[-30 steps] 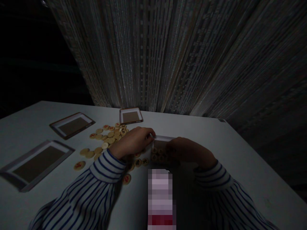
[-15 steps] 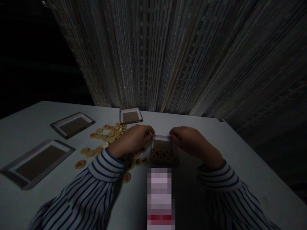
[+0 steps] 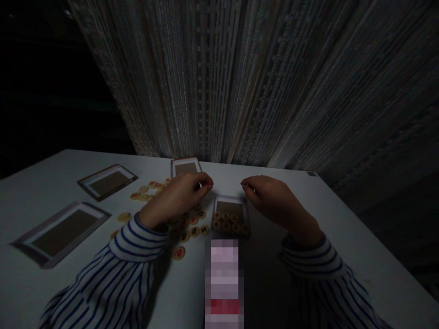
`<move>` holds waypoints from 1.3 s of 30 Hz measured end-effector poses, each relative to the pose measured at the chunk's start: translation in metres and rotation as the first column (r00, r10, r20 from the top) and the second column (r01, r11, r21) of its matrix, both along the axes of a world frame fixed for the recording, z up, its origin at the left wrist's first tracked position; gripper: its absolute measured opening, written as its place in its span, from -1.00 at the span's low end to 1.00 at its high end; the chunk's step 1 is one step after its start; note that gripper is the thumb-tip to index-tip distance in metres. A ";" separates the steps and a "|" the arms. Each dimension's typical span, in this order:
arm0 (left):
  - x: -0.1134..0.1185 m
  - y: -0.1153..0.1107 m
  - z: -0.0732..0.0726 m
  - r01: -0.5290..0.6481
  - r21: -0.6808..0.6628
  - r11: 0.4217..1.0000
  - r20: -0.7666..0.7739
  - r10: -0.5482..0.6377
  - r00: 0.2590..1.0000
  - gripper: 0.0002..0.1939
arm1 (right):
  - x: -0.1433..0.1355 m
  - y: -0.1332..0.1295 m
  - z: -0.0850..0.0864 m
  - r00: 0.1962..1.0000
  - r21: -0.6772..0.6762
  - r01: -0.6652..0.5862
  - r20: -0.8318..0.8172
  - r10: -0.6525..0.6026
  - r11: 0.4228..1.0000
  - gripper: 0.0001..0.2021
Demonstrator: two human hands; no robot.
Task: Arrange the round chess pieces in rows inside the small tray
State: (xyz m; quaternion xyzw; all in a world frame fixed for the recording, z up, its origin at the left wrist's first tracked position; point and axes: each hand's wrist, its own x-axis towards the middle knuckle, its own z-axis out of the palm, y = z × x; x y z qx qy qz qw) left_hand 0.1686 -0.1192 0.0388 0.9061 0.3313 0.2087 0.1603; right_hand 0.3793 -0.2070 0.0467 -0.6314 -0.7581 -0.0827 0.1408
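Note:
My left hand [image 3: 180, 194] hovers over scattered xiangqi pieces [image 3: 195, 231], its thumb and forefinger pinched together with nothing visible between them. A small rectangular tray [image 3: 233, 199] rests just in front of me, its near part filled with two rows of round wooden pieces [image 3: 226, 225] bearing dark characters. Past the tray's right side hangs my right hand [image 3: 274, 198], fingers curled in with no piece showing. Neither hand touches the tray. My left hand and forearm hide part of the loose pieces, some red-marked, some face down.
Three similar framed trays lie on the white table [image 3: 343, 237]: one at near left [image 3: 103, 211], one behind it [image 3: 97, 197], and one at the back [image 3: 185, 160]. Stringy curtains [image 3: 219, 82] hang along the far edge. A pixelated patch covers the bottom centre.
Both hands have come away from the tray's far corners, the left one moving left. The tray shows more fully and the whole view has shifted slightly.

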 end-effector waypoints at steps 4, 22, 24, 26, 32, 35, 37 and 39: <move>-0.001 0.000 0.001 -0.046 -0.001 0.999 -0.005 0.046 0.999 -0.73 | 0.001 0.000 -0.002 1.000 -0.045 -0.021 -0.006 0.021 0.999 -0.74; -0.037 0.007 0.021 -0.043 -0.036 0.998 0.074 0.045 0.996 -0.73 | -0.007 0.000 -0.002 0.994 0.044 -0.065 -0.084 0.069 0.997 -0.77; -0.041 0.012 0.023 -0.047 -0.033 0.998 0.091 0.050 0.995 -0.73 | -0.011 0.003 0.001 0.993 0.050 -0.053 -0.102 0.058 0.997 -0.77; -0.044 0.017 0.023 -0.056 -0.018 0.998 0.103 0.058 0.993 -0.74 | -0.015 0.007 0.006 0.989 0.053 -0.051 -0.134 0.057 0.997 -0.77; -0.052 0.032 0.017 -0.056 0.009 0.998 0.089 0.055 0.995 -0.75 | -0.022 0.025 0.021 0.977 0.116 -0.032 -0.206 0.056 0.993 -0.76; -0.056 0.037 0.013 -0.086 0.007 0.996 0.065 0.085 0.994 -0.77 | -0.025 0.034 0.022 0.986 0.108 -0.044 -0.157 0.060 0.993 -0.76; -0.057 0.041 0.010 -0.108 0.005 0.994 0.040 0.107 0.993 -0.77 | -0.027 0.039 0.020 0.990 0.094 -0.067 -0.115 0.078 0.993 -0.76; -0.058 0.045 0.005 -0.130 0.013 0.991 -0.004 0.130 0.992 -0.76 | -0.028 0.042 0.015 0.991 0.092 -0.109 -0.074 0.116 0.990 -0.76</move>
